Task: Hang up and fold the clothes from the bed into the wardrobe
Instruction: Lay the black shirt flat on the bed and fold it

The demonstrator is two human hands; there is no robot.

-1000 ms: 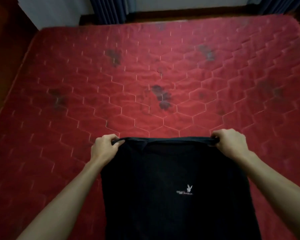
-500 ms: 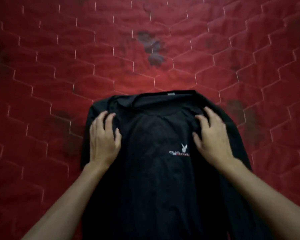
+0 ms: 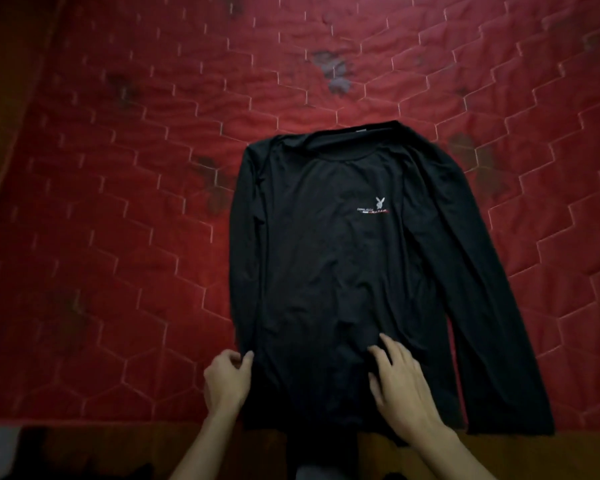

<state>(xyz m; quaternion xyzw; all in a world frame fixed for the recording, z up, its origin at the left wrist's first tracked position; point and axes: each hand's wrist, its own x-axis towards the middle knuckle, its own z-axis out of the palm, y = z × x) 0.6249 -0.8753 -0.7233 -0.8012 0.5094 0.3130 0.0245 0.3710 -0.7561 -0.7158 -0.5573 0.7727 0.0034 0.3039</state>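
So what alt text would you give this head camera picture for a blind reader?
A black long-sleeved shirt lies flat, front up, collar away from the viewer, on a red quilted mattress. The person's right hand rests with spread fingers on its lower front; the left hand, fingers curled, is at its side edge.

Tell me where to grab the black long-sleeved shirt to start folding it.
I'd pinch the sleeve on your right near its cuff, coming in from the right. The black long-sleeved shirt lies flat, front up, collar away from you, and that sleeve splays outward over the red quilted mattress, so its edge is free.
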